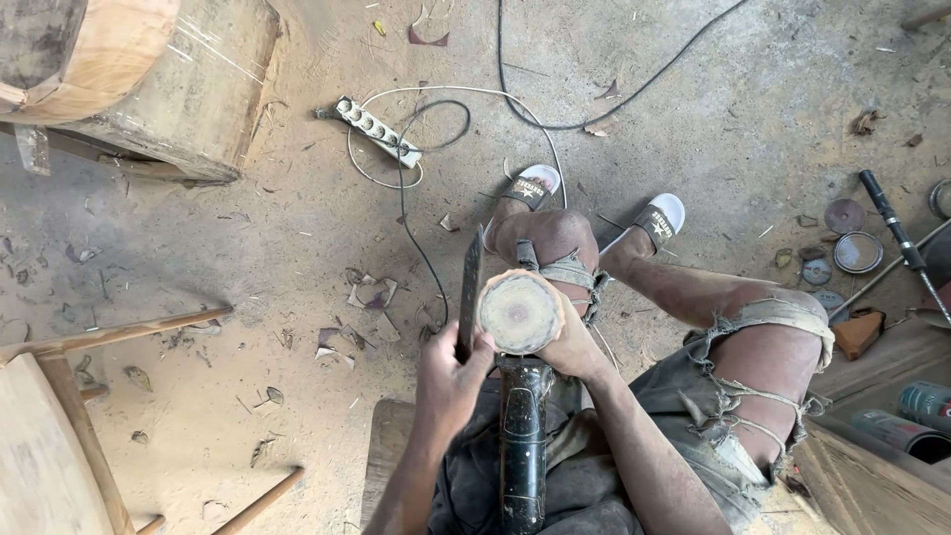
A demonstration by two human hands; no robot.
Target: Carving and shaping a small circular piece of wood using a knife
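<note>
- Left hand (448, 381): closed around the lower end of a flat, dark metal file (471, 287). The blade stands nearly on edge and points away from the person, just beside the left rim of the disc.
- Sanding disc (519, 313): round, tan, with fine concentric wear rings and a darker centre. It faces up toward the camera and sits in front of the person's lap, above the left knee.
- Angle grinder (522, 446): black body, laid lengthwise between the thighs, with the disc mounted at its far end. Whether the disc is turning cannot be told.
- Right hand (573, 347): wrapped around the right side of the grinder head, under the disc rim, steadying it.
- Step in hand, as judged: the file is being presented to the disc edge while the other hand braces the tool.
- Next move, as judged: it calls for a firm brace on the grinder head and a controlled approach of the blade to the rim, with fingers kept off the disc face.
- Floor (248, 248): dusty concrete with wood chips; a white power strip (376, 131) and cables lie beyond the feet.
</note>
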